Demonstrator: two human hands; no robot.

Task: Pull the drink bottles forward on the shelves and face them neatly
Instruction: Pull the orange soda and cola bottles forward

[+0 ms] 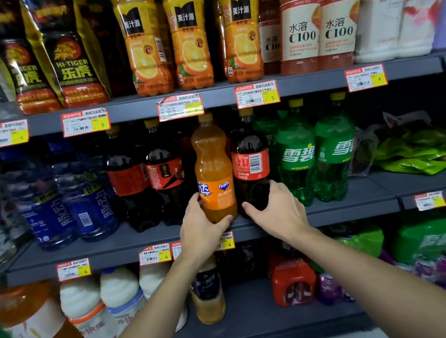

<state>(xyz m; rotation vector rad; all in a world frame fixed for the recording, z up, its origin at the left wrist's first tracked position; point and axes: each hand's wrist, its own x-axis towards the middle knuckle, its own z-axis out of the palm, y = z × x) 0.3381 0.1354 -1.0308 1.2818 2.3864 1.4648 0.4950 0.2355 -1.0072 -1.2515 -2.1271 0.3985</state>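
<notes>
Dark grey metal shelving filled the view, tiers of drinks under dim store light, and on the middle shelf [151, 239] stood the two bottles being handled. The orange Fanta bottle [213, 170] stood upright, seemingly a little ahead of its row. The left hand [199, 230] was curled round its base, thumb across the front and fingers round the left side. Right beside it, the cola bottle [252, 170] was gripped low by the right hand [279, 212], thumb at the left of the base and fingers wrapped round the right. Its barcode, not its name, faced out.

By my reading, the step was drawing this pair forward. The next move would call for twisting the cola until its front showed, then squaring both bases to the shelf lip.

Both bottles were smooth, waisted plastic with glossy film labels, likely to slide easily on the painted metal. Just right of the cola stood two green Sprite bottles [298, 154] with lobed feet. To the left were more dark cola bottles [164, 174] and blue-labelled clear bottles [84, 201]. Red-and-yellow price tags [257, 94] lined the shelf edges.
</notes>
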